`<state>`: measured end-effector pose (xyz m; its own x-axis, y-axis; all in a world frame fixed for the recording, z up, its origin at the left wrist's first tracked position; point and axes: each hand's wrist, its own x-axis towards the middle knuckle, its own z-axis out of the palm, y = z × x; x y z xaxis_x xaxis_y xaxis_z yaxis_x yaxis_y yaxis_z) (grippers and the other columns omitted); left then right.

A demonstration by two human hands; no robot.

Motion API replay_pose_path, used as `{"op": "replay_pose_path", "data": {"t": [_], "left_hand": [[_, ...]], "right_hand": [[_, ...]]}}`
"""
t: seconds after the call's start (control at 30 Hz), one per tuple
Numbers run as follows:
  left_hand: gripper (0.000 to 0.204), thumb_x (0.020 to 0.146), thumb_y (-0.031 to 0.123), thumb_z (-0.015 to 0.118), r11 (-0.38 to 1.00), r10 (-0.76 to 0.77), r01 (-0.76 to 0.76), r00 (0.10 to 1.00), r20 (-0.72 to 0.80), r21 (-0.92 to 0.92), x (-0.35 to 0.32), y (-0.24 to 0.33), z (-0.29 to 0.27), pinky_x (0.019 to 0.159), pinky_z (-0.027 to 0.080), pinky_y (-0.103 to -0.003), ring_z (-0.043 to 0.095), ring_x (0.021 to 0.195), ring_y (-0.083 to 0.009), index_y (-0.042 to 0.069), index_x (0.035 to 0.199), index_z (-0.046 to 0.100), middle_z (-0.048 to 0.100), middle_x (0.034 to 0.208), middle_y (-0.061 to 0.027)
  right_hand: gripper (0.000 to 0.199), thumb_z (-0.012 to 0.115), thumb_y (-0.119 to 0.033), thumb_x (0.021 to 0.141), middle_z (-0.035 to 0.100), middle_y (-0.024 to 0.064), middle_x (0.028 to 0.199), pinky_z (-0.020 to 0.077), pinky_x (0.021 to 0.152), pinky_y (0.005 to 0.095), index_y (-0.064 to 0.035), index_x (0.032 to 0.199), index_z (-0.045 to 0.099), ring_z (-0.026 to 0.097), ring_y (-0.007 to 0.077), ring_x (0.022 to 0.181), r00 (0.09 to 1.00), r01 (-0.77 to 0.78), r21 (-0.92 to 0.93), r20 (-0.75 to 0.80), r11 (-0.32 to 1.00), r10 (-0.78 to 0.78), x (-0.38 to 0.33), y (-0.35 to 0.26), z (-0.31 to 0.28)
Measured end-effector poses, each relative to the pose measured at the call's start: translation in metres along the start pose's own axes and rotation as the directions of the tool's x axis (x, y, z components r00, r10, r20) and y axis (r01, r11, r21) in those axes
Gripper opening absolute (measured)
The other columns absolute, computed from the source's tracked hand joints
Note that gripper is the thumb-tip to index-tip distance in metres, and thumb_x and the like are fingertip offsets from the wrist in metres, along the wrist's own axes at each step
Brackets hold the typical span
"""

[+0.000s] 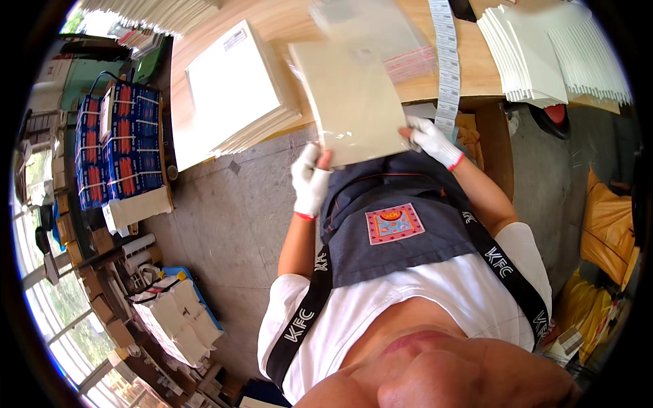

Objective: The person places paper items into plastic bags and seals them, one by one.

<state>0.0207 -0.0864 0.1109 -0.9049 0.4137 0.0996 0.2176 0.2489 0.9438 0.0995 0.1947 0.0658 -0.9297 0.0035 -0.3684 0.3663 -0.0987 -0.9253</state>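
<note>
A flat cream-coloured pack in clear, shiny plastic film [357,109] is held up over the table's front edge. My left hand [311,178], in a white glove with bare fingertips, grips its near left corner. At its right edge, my right hand [430,139], gloved alike, pinches the film between thumb and fingers. Left of the pack lies a stack of flat white packs [235,85], the top one bearing a small label. Behind it lie clear plastic bags [371,30] with a reddish strip along one edge, partly hidden by the pack.
A long strip of printed labels [447,61] hangs over the edge of the wooden table [180,61]. White booklets [524,58] stand fanned at the right. Blue-and-red strapped bundles [119,146] are at the left, with a white bag [173,313] on the floor. Yellow bags [605,224] lie right.
</note>
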Motion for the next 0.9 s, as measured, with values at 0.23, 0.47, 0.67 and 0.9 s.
{"op": "replay_pose_path", "data": {"t": [0.23, 0.47, 0.67, 0.9], "left_hand": [[0.027, 0.095, 0.019, 0.043, 0.994, 0.032, -0.09, 0.797, -0.603, -0.066, 0.064, 0.044, -0.111, 0.06, 0.041, -0.024, 0.051, 0.067, -0.0109, 0.001, 0.093, 0.063, 0.058, 0.076, -0.0052], [0.051, 0.083, 0.002, 0.037, 0.974, -0.223, 0.188, 0.746, -0.628, -0.123, 0.08, -0.019, -0.148, 0.103, 0.035, -0.032, 0.046, 0.121, -0.0254, 0.007, 0.133, 0.045, 0.046, 0.134, -0.014], [0.035, 0.096, 0.019, 0.039, 0.831, -0.328, -0.145, 0.652, -0.684, -0.537, 0.016, -0.153, -0.145, 0.094, 0.043, -0.039, 0.05, 0.113, -0.0271, 0.003, 0.126, 0.048, 0.042, 0.134, -0.0178], [0.03, 0.089, -0.003, 0.039, 0.99, -0.139, 0.109, 0.864, -0.483, -0.09, -0.03, -0.149, -0.002, 0.094, 0.043, -0.033, 0.057, 0.103, -0.0233, -0.002, 0.112, 0.058, 0.06, 0.113, -0.014]], "right_hand": [[0.033, 0.052, -0.034, 0.09, 0.056, 0.0022, 0.065, 0.0415, 0.057, 0.0263, -0.0035, 0.089, 0.062, 0.052, 0.012, 0.06, 0.914, 0.392, -0.156, 0.183, 0.907, -0.363, 0.139, -0.115, 0.097], [0.053, 0.053, -0.059, 0.081, 0.065, 0.0116, 0.075, 0.0453, 0.068, 0.0362, -0.0086, 0.078, 0.067, 0.061, 0.0268, 0.071, 0.973, 0.224, -0.511, 0.071, 0.83, -0.219, 0.141, -0.142, 0.118], [0.027, 0.05, -0.029, 0.093, 0.059, 0.0001, 0.08, 0.0424, 0.057, 0.0194, -0.0046, 0.101, 0.058, 0.053, 0.0054, 0.066, 0.848, 0.518, 0.242, -0.274, 0.821, -0.454, 0.03, -0.082, 0.01], [0.015, 0.05, -0.02, 0.088, 0.056, 0.0034, 0.074, 0.0416, 0.048, 0.0231, -0.0059, 0.093, 0.053, 0.049, 0.0093, 0.053, -0.007, 0.447, -0.172, -0.982, 0.878, -0.188, -0.104, -0.037, -0.234]]}}
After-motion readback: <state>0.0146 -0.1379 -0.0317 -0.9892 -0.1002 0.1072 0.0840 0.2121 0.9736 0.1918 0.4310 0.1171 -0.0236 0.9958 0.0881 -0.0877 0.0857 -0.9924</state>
